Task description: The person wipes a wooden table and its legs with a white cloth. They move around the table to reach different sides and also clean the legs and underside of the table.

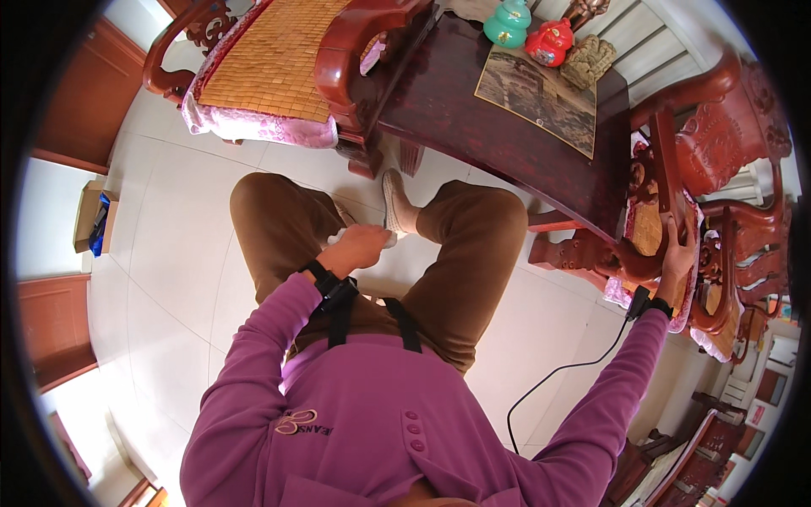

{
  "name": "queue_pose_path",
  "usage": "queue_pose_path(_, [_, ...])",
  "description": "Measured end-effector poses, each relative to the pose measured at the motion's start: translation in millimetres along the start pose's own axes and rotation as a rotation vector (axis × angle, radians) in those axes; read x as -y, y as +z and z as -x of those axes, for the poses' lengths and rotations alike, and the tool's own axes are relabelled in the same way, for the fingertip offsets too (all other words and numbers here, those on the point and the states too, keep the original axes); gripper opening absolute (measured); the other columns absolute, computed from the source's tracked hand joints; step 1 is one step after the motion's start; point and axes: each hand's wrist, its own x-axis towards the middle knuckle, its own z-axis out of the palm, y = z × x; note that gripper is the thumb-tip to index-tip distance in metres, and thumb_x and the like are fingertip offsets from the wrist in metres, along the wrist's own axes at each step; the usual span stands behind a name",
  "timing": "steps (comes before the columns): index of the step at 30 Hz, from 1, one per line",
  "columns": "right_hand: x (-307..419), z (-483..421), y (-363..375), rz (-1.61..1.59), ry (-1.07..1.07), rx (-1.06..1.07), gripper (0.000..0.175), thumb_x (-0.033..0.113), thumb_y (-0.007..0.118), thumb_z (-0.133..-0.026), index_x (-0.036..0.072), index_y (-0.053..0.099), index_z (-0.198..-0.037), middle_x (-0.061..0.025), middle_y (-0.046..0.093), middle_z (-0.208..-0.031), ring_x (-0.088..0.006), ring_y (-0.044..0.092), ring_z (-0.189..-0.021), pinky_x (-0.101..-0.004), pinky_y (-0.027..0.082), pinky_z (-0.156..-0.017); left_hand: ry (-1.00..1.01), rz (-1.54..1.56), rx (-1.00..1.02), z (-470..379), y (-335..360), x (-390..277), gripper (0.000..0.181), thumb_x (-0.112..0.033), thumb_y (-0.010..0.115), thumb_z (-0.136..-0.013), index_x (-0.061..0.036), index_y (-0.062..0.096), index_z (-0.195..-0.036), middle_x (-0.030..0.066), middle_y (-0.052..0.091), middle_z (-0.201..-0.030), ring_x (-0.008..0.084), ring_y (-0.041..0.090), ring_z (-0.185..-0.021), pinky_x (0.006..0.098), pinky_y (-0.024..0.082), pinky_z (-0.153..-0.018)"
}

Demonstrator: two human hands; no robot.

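Observation:
My left hand (362, 246) is closed around a whitish cloth (337, 236), which shows at both sides of the fist, between my knees. Far to the right, my right hand (678, 250) rests against the end of a carved wooden chair's armrest (669, 171), with its fingers apart; its underside is hidden. Both wrists bear black straps with small devices, and a black cable (557, 369) runs from the right one. A dark polished wooden table (437, 108) stands ahead, between that chair and another carved wooden chair (342, 57) on the left.
A teal gourd-shaped ornament (507, 24), a red figurine (550, 43), a rough stone-like piece (588, 61) and a landscape picture sheet (538, 95) lie on the table. An open cardboard box (85, 215) with blue contents is at the far left. More carved chairs (754, 253) stand right.

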Motion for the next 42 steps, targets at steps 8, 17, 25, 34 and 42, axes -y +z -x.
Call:
queue_pose_path(8, [3,3,1,0.038,-0.04,-0.006,0.053,0.038,0.072,-0.09,0.004,0.063,-0.13,-0.0127,0.064,-0.131,-0.0256,0.058,-0.123,-0.035,0.041,-0.106,-0.005,0.006,-0.016,3,4,10,0.038,-0.003,0.058,-0.081,-0.0064,0.061,-0.119,0.013,0.065,-0.107,0.0349,0.063,-0.102,0.0452,0.052,-0.083])
queue_pose_path(17, [-3,1,1,0.08,0.01,0.016,0.055,0.042,0.07,-0.089,0.008,0.062,-0.131,-0.0137,0.064,-0.131,-0.0287,0.059,-0.122,-0.0356,0.043,-0.103,-0.02,0.011,0.034,-5,13,16,0.038,-0.001,0.057,-0.079,-0.0061,0.061,-0.116,0.0133,0.065,-0.104,0.0365,0.064,-0.097,0.0456,0.053,-0.079])
queue_pose_path(25, [-5,1,1,0.063,-0.025,0.014,0.054,0.04,0.071,-0.09,0.004,0.063,-0.129,-0.0157,0.063,-0.131,-0.0294,0.058,-0.123,-0.0359,0.042,-0.105,-0.049,0.008,0.035,9,10,16,0.032,-0.003,0.057,-0.08,-0.007,0.061,-0.112,0.0118,0.066,-0.105,0.0346,0.065,-0.098,0.0448,0.053,-0.078])
queue_pose_path(34, [-4,-1,1,0.088,0.001,0.009,0.057,0.04,0.071,-0.09,0.002,0.062,-0.131,-0.0157,0.063,-0.132,-0.0301,0.057,-0.123,-0.0366,0.041,-0.106,-0.067,0.065,-0.116,8,10,19,0.035,-0.003,0.057,-0.079,-0.0063,0.061,-0.113,0.0139,0.067,-0.102,0.0362,0.063,-0.101,0.0466,0.052,-0.083])
queue_pose_path(42, [-1,1,1,0.067,-0.019,0.003,0.059,0.044,0.07,-0.089,0.004,0.061,-0.132,-0.0139,0.063,-0.133,-0.0284,0.057,-0.125,-0.0366,0.041,-0.106,-0.094,0.049,-0.01,14,6,12,0.032,-0.003,0.057,-0.079,-0.0064,0.062,-0.11,0.0139,0.067,-0.103,0.0365,0.063,-0.1,0.047,0.051,-0.082])
